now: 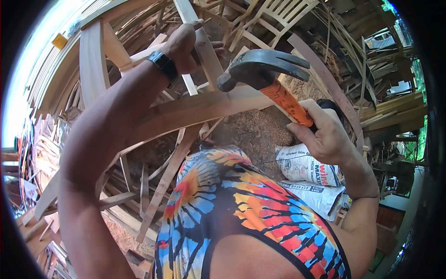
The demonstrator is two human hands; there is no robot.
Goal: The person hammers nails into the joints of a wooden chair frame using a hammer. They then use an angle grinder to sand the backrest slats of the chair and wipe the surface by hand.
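My right hand (pixel 320 130) is closed around the orange handle of a claw hammer (pixel 288 100). Its dark steel head is raised, the striking face pointing left toward a pale wooden slat (pixel 204 51) and the claw pointing right. My left hand (pixel 186 46), with a dark watch at the wrist, is wrapped round that slat. Some of its fingers pass behind the wood and come out on the right side. Below the hammer head, a broad curved wooden board (pixel 200 109) runs across in front of me; the slat's lower end is close to it.
Further wooden frame pieces (pixel 93 60) stand at the upper left. A slatted wooden chair back (pixel 285 16) lies at the top. Printed white sacks (pixel 306 165) rest on the right, near sawdust (pixel 251 125) on the ground. Stacked boards (pixel 395 111) line the far right.
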